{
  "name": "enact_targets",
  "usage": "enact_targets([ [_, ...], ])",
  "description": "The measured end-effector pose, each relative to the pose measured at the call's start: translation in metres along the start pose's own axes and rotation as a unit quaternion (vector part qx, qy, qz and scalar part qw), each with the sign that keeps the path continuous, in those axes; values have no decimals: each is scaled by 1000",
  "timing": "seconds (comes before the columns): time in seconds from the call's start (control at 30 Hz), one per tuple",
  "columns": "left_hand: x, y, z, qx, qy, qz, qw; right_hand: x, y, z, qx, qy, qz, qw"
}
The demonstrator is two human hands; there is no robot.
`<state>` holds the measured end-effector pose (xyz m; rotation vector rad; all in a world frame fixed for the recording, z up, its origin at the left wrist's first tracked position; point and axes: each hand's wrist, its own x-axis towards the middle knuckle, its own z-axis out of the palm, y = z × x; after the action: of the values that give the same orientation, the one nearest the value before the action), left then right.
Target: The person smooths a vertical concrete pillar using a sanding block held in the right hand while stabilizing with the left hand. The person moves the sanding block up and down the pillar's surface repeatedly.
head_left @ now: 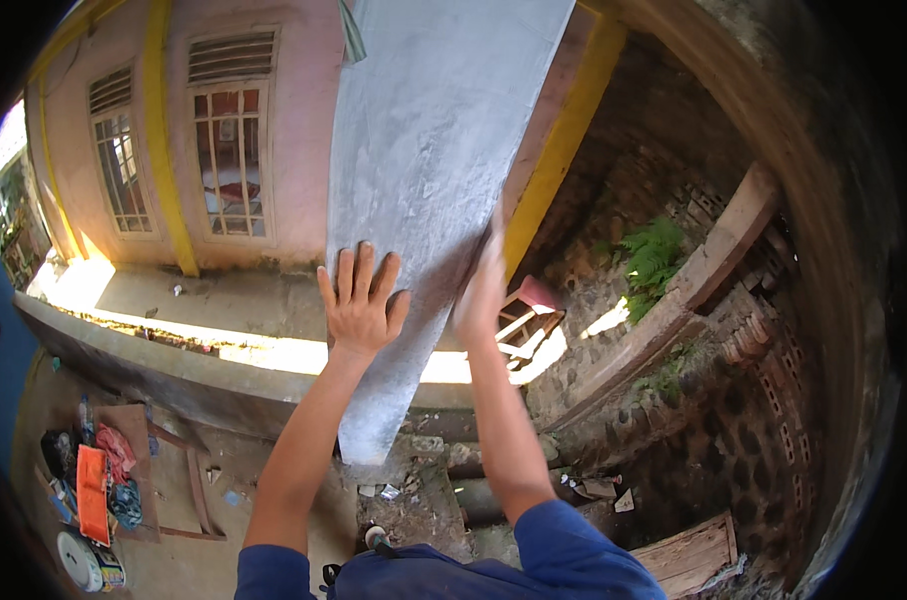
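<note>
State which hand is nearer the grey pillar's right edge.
Right. The right hand, blurred, is at that edge of the grey pillar; the left hand is spread near its left edge.

A grey pillar [429, 130], streaked and faintly shiny, stands upright.

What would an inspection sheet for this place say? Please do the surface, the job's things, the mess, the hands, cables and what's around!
Surface: grey column, its face patchy with light and dark marks.
Job's things: that column; no tool made out.
Clutter: orange container and white bucket, lower left.
Hands: left hand spread against the column, fingers apart; right hand at its right edge, blurred, so touch is unclear.
Cables: nothing seen clearly.
Surroundings: pink wall with windows; green fern on the right.
</note>
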<state>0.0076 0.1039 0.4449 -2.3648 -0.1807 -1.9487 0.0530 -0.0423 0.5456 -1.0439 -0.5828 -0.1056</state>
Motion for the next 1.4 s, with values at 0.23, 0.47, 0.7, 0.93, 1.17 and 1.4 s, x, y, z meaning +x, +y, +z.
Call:
enact_targets([
  [0.23, 2, 4, 6, 2, 15, 17, 1000, -112, 125, -75, -33, 53, 241, 968],
  [0.47, 3, -3, -4, -34, 1, 11, 999, 27, -101, 57, 12, -79, -129, 988],
  [0.7, 57, -20, -21, -91, 32, -20, 995, -84, 93, -42, -96, 98, 119, 983],
  [0.93, 89, -24, -13, -93, 95, 0, 991, -148, 166, -78, -72, 141, 247, 956],
  [1.17, 88, -33, -21, -81, 73, 16, 994, 0, -58, 42, 52, -7, -36, 998],
  [1.4, 89, -25, -16, -93, 89, 11, 992, -151, 146, -58, -95, 180, 220, 954],
])
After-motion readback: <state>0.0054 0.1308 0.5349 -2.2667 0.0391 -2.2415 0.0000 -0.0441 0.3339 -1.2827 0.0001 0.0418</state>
